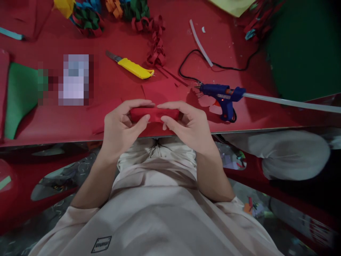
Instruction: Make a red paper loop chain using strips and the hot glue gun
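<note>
A narrow strip of folded or rolled red paper (153, 114) lies between my two hands at the table's front edge. My left hand (121, 124) pinches its left half, with the thumb on the near face and the fingers over the far side. On the right half, my right hand (188, 122) grips it the same way, the thumbs a short gap apart. Beyond the hands rests a yellow utility knife (135, 68) with its blade out. To the right, a blue glue gun (220, 95) lies on its side, a small light lit and a long glue stick in its back.
Curled red paper strips (156, 49) and colourful paper curls (87, 19) lie at the back of the red table (117, 96). A loose glue stick (199, 42) rests near the black cord (183, 65). Green paper (21, 96) is at left beside a pixelated patch.
</note>
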